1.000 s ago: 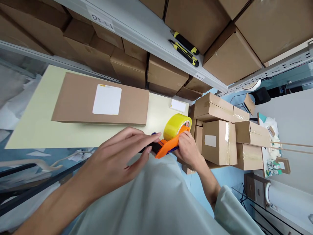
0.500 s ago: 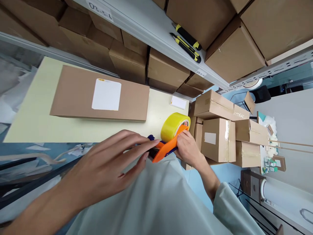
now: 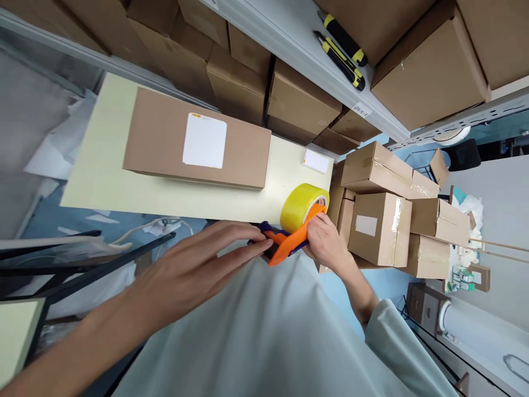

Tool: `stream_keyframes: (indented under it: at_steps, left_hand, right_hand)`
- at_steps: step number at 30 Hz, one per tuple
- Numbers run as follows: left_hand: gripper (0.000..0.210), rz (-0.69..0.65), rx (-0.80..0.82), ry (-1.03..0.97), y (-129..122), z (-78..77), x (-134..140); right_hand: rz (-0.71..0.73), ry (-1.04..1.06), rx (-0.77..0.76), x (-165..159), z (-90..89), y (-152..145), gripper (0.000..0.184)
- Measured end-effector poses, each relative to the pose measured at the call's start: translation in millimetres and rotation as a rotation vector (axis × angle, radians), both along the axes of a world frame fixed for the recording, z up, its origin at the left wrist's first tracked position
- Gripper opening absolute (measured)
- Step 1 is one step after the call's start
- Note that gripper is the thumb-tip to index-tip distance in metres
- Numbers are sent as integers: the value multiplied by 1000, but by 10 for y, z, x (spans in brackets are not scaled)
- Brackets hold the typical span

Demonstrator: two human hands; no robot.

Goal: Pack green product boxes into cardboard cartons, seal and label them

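My right hand [image 3: 328, 240] grips the handle of an orange and dark blue tape dispenser [image 3: 289, 243]. A large roll of yellowish packing tape [image 3: 300, 207] is mounted on it. My left hand [image 3: 210, 259] reaches in from the lower left, with its fingertips closed on the dispenser's toothed cutter end; its thumb is hidden, and a loose tape end cannot be made out. Beyond both hands, a long brown cardboard box [image 3: 161, 135] with a white label [image 3: 204, 140] lies on the pale yellow table [image 3: 165, 201].
Two yellow-black utility knives [image 3: 343, 52] lie on the grey shelf [image 3: 285, 33] above. A small white box [image 3: 316, 161] sits at the table's right end. Stacked cartons [image 3: 378, 229] stand to the right, and more boxes [image 3: 303, 102] line the shelving behind the table. Black metal bars [image 3: 111, 267] are at left.
The view has shifted, so table and shelf appear farther right and higher. The left thumb has gone out of sight under the fingers. The right hand still holds the dispenser.
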State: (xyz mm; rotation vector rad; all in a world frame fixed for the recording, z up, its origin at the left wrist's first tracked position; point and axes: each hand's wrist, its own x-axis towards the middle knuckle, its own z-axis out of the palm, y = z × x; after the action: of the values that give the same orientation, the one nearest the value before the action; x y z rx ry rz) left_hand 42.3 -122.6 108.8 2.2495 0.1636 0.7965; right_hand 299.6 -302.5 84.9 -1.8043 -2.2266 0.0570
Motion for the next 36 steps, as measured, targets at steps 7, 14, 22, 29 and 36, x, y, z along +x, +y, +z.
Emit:
stream_keyframes:
  at_steps: [7,14,22,29,36]
  left_hand:
    - [72,13,-1,-48,-64,65,-111]
    - [28,29,-1,-7,112,197,-125]
    - [20,34,-77,57,251,192,-77]
    - [11,116,-125,134,271,62,-38]
    - [20,146,-446,278,95,-273,-141]
  right_hand:
    - [4,5,99,-93,32,71,20]
    - [26,35,58,-178,54,145,22]
    - [64,161,-94,-182,149,224,18]
    - [71,216,-195,-185,132,286,21]
    - [86,228,-421,-110,161,227,31]
